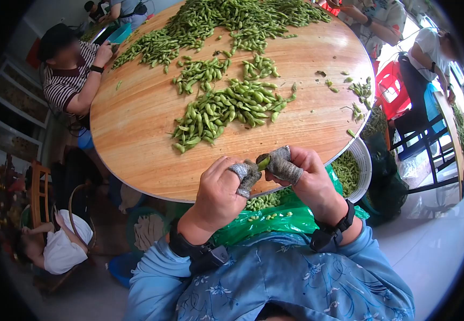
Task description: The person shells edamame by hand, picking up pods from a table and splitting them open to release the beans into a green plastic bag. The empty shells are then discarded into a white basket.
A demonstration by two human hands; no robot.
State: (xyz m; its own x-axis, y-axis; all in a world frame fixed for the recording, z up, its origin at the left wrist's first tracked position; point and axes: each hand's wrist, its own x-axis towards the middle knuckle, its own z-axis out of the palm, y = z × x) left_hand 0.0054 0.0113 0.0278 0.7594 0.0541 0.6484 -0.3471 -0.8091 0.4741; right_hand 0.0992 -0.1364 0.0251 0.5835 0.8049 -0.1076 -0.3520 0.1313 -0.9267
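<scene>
A green soybean pod (264,163) is pinched between the fingertips of both hands, over the near edge of the table. My left hand (214,187) is closed on one end of it. From the other side my right hand (312,179) grips it, with grey cloth covers on the thumb and finger, as on the left. Just beyond lies a small pile of pods (226,109) on the round wooden table (141,128). Under my hands, shelled beans (266,201) show by a green plastic bag (274,223), partly hidden by my wrists.
A large heap of pods (226,21) covers the far side of the table. A white basket (364,166) with beans stands at the right below the edge. Scraps (357,96) lie near the right rim. Other people sit around, one in a striped shirt (74,80) at the left.
</scene>
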